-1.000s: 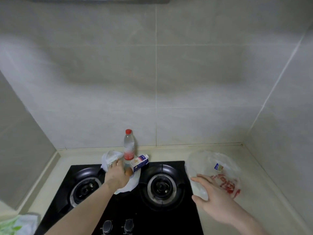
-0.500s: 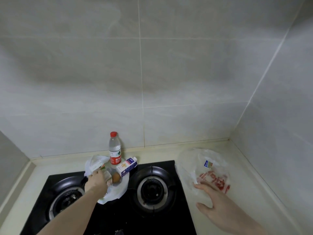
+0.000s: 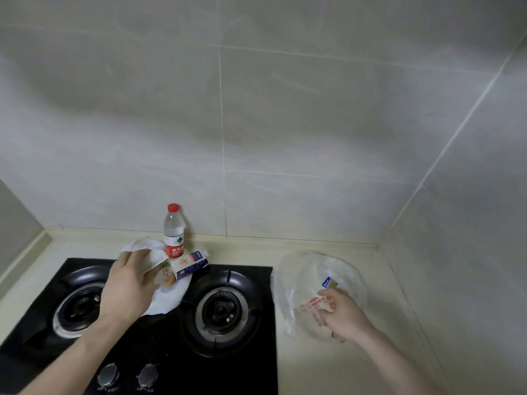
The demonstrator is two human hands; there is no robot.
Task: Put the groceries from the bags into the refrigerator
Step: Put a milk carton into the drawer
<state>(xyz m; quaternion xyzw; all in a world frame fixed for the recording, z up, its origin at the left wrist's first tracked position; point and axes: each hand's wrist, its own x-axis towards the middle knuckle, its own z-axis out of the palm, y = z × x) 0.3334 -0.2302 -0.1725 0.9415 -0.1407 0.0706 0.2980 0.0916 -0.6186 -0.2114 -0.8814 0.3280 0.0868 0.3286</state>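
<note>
Under your left hand: your left hand point(image 3: 128, 283) lies spread on the white bag point(image 3: 165, 297), fingers loosely curled over its crumpled top; whether it pinches the plastic, I cannot tell.
Just past those fingers: water bottle point(image 3: 174, 235) upright, milk carton point(image 3: 192, 265) lying flat, likely waiting for the refrigerator.
Right hand: your right hand point(image 3: 342, 315) closes on the clear bag point(image 3: 308, 269), probably to steady it.
</note>
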